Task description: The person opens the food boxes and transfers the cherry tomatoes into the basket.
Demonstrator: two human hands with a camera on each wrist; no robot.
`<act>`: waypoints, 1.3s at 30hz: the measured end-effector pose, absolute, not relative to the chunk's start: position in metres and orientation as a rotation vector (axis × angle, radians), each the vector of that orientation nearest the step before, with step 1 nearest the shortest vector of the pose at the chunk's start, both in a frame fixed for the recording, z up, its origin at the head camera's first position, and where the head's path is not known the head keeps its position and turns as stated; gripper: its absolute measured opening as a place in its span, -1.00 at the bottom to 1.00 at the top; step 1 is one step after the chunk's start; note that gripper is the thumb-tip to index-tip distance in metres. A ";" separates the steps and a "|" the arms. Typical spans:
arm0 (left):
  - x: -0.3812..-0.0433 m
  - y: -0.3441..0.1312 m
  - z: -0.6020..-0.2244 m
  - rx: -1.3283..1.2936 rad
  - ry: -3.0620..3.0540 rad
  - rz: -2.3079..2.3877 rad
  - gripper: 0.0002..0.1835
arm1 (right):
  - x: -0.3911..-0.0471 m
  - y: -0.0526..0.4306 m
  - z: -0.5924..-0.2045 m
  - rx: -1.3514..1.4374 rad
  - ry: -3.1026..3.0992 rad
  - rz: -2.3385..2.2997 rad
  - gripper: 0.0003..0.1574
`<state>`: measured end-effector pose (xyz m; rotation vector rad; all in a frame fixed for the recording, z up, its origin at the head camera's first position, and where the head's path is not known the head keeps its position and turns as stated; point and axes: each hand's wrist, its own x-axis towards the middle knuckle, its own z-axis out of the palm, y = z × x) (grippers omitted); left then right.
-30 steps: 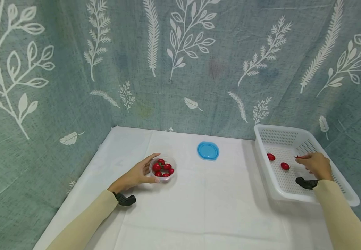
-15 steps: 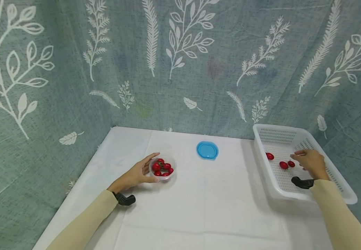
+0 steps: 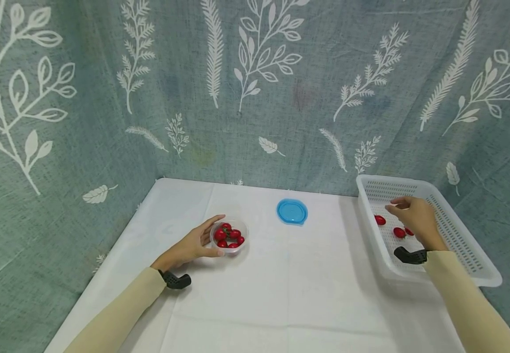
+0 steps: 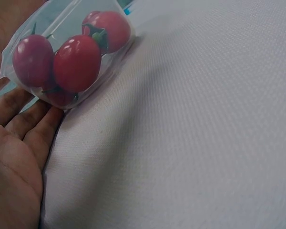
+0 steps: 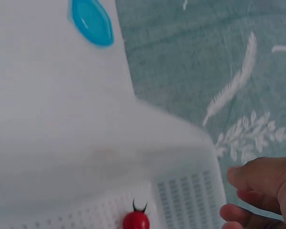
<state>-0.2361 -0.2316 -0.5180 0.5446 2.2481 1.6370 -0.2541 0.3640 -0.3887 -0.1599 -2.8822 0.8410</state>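
My left hand (image 3: 189, 247) curls round a small clear plastic container (image 3: 234, 252) on the table, thumb at the near side, fingers behind. Several red cherry tomatoes (image 3: 220, 235) with green stems fill it; the left wrist view shows tomatoes (image 4: 77, 64) through its wall, fingertips under its edge. At the right, my right hand (image 3: 418, 221) is over a white perforated basket (image 3: 371, 250), fingers loosely bent and holding nothing. In the basket lie a tomato (image 3: 379, 220) by the left wall, a second tomato (image 3: 398, 233), and a third tomato (image 3: 409, 231) partly hidden by the hand.
A blue lid (image 3: 292, 212) lies on the white table cover (image 3: 290, 284), between the container and the basket. Behind stands a grey-green curtain (image 3: 255, 98) with white leaf patterns, which also closes off the left side.
My right hand has let go of a tomato, which now lies beside another in the basket, and has moved left and up. My left hand stays on the container.
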 end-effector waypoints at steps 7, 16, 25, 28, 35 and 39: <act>-0.237 -0.232 -0.519 0.544 2.238 1.635 0.20 | -0.254 0.337 -0.381 -0.083 -2.843 0.866 -0.39; -0.238 -0.232 -0.517 0.554 2.267 1.618 0.18 | -0.254 0.303 -0.373 0.054 -2.808 0.949 -0.41; -0.236 -0.231 -0.519 0.531 2.265 1.615 0.18 | -0.256 0.269 -0.372 0.173 -2.809 1.062 -0.46; -0.237 -0.232 -0.520 0.540 2.263 1.616 0.18 | -0.258 0.258 -0.374 0.199 -2.807 1.094 -0.46; -0.237 -0.231 -0.520 0.549 2.266 1.618 0.18 | -0.267 0.227 -0.384 0.253 -2.797 1.131 -0.50; -0.236 -0.231 -0.519 0.543 2.268 1.618 0.16 | -0.270 0.207 -0.393 0.299 -2.786 1.151 -0.57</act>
